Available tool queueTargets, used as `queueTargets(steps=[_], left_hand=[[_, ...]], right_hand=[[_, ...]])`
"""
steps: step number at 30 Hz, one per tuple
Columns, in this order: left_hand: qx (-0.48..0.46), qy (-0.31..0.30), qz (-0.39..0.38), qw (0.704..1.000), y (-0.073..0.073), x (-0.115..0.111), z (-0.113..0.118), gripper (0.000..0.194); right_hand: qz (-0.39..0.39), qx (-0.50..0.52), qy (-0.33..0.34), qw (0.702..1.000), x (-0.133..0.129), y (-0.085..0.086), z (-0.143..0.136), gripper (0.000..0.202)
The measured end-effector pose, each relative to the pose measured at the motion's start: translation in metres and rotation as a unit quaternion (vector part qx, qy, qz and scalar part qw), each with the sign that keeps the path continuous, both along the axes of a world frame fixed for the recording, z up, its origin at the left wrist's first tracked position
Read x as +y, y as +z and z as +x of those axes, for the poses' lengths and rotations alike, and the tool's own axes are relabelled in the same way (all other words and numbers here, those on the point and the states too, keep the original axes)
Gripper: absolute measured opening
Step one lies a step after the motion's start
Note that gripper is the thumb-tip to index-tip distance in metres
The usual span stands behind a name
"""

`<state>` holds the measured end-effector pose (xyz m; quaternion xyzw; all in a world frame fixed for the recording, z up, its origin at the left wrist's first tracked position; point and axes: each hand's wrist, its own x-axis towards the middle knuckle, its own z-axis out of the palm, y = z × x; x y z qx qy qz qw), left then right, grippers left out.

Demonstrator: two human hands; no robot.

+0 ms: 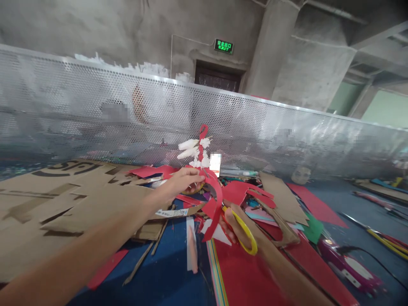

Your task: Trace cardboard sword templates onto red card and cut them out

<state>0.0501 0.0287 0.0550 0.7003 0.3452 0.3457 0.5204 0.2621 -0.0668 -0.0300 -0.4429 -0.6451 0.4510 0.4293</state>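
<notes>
A curved strip of red paper (217, 212) hangs over the table, its upper end pinched in the fingers of my left hand (191, 178). My right hand (231, 223) is wrapped round scissors with yellow handles (250, 240); the blades meet the red paper near its middle. Some of my right fingers are hidden behind the handle. Behind my left hand rises a red looped piece (203, 131) with white petal-like parts (188, 148) on it. White paper scraps (218, 233) lie just below the strip.
Cut cardboard (105, 199) covers the left side. A stack of red sheets (251, 276) lies in front. At the right are a purple corded tool (350, 265) and yellow-handled scissors (382, 242). A lit phone (215, 163) stands before the perforated metal screen (153, 114).
</notes>
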Motion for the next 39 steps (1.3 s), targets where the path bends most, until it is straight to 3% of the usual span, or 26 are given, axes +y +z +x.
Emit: queueTargets(steps=[14,19,23,31,39], left_hand=[[0.020,-0.005,0.032,0.999,-0.002,0.004,0.000,0.041],[0.071,-0.029,0.093,0.993,0.001,0.010,-0.008,0.040],[0.089,-0.014,0.150,0.985,0.001,0.018,-0.013,0.036],[0.073,-0.034,0.118,0.990,-0.002,0.017,-0.011,0.032],[0.039,-0.031,0.079,0.996,-0.001,0.008,-0.006,0.037]], right_hand=[[0.026,-0.010,-0.002,1.000,-0.005,0.008,-0.004,0.060],[0.030,-0.049,0.009,0.998,-0.003,0.007,0.001,0.064],[0.018,-0.044,0.022,0.999,-0.001,0.005,0.005,0.060],[0.037,-0.002,0.035,0.999,0.001,-0.002,0.002,0.059],[0.040,0.019,0.037,0.998,-0.002,0.004,-0.002,0.059]])
